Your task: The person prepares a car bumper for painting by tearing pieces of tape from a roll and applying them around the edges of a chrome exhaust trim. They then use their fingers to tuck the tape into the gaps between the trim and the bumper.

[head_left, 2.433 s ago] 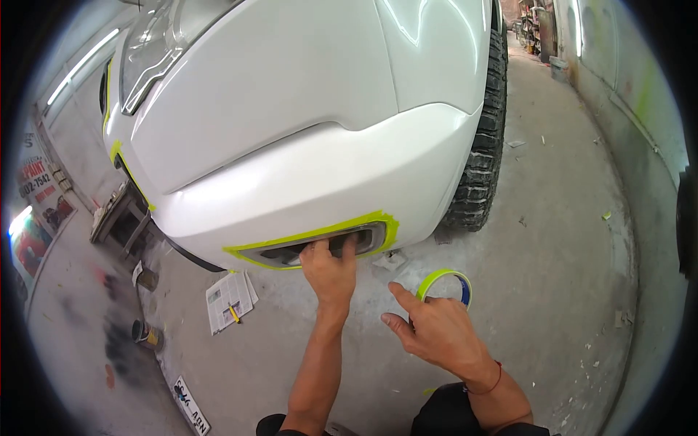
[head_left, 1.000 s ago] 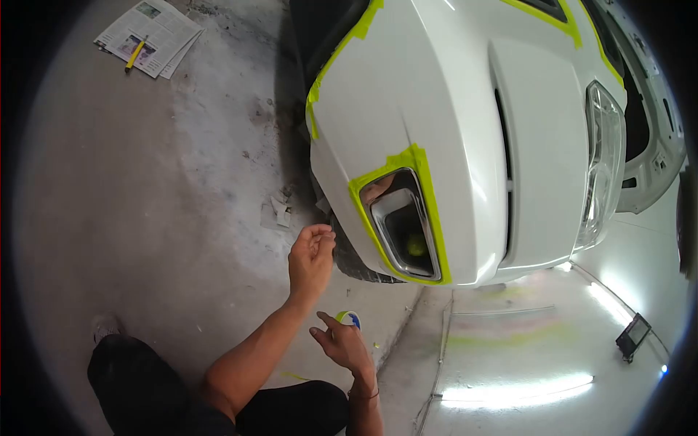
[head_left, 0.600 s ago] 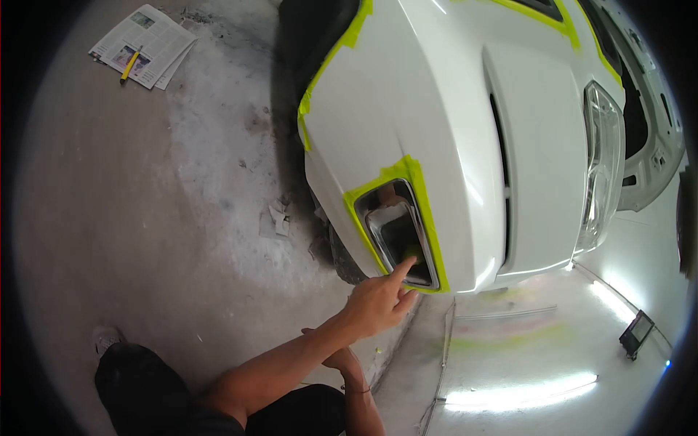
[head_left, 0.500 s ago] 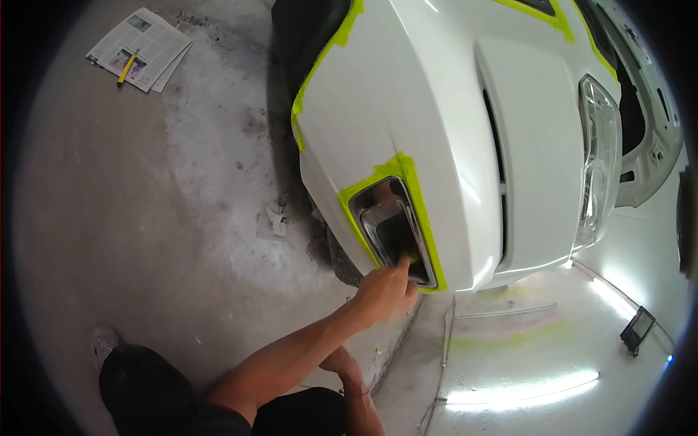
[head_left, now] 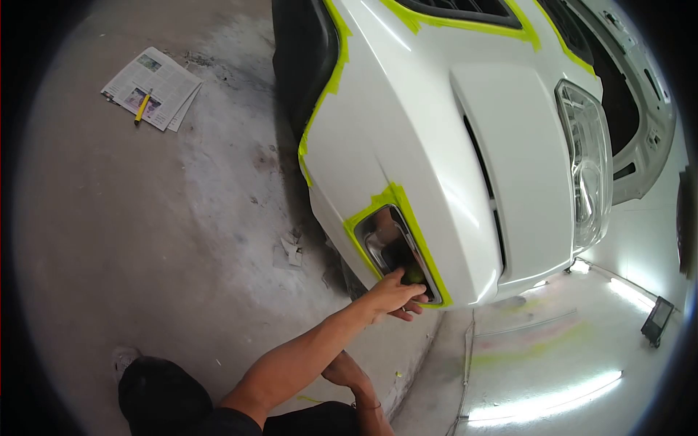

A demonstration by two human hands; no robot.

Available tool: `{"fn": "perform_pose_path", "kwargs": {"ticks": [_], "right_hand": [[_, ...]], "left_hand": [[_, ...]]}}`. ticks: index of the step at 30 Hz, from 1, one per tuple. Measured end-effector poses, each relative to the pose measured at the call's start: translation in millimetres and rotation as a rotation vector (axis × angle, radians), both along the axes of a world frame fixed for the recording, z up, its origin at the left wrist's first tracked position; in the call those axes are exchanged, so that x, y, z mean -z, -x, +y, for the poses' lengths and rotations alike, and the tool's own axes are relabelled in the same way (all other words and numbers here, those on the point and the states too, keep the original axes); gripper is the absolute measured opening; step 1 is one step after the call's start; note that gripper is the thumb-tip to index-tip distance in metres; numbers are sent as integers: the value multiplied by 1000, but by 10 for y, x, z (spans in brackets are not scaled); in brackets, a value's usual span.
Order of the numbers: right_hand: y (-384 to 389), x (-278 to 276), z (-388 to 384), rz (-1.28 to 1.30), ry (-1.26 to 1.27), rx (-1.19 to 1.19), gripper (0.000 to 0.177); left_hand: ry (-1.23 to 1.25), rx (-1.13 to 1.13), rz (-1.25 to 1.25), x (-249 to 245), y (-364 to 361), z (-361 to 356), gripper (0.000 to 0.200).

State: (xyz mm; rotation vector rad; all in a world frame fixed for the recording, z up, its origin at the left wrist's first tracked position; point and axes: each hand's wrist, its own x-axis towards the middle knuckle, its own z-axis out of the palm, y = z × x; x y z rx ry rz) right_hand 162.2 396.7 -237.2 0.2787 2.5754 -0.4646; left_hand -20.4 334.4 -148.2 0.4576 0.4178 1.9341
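Note:
My left hand (head_left: pixel 396 296) reaches to the lower end of a dark, chrome-edged lamp recess (head_left: pixel 384 234) in the white bumper (head_left: pixel 407 138). Its fingers are apart, some at the recess edge and others below it, and nothing shows held in them. Yellow-green tape (head_left: pixel 413 225) frames the recess. A dim greenish patch shows inside, close to the fingertips. My right hand (head_left: pixel 345 370) is below my left forearm, near my knee; its fingers are hidden.
Newspaper sheets (head_left: pixel 163 76) lie on the floor with a yellow tool (head_left: pixel 142 107) on top. A clear headlight (head_left: pixel 587 163) is at the right. Paper scraps (head_left: pixel 292 251) lie beside the bumper. A floodlight (head_left: pixel 657 320) and lit tubes (head_left: pixel 545 400) are at the wall.
The view has shifted, so the bumper and newspaper appear lower. My left hand has opened from a pointing shape, its fingers now more spread at the recess's lower end.

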Motion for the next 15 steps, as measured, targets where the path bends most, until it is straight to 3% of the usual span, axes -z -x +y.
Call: {"fn": "perform_pose_path", "kwargs": {"ticks": [1,3,5,7,9,10,13,15], "right_hand": [[26,15,-15,137,42,-78,34],[121,-27,-51,22,40,-37,34],[192,-134,-160,-96,30,8,38],[231,-263,-334,45,85,104,38],[152,-102,-131,28,127,106,38],[124,-65,-84,12,172,108,40],[94,-63,-103,95,159,114,38],[124,-129,-166,48,92,80,37]], "left_hand": [[0,-5,-3,46,25,-13,55],[-225,187,-163,155,71,-39,38],[-277,194,-199,171,35,26,42],[-327,199,-232,106,-30,71,46],[-37,-15,93,-25,-104,134,67],[119,-133,411,-29,-116,192,86],[129,-225,597,13,-133,285,93],[188,-294,574,57,-144,297,87]]}}
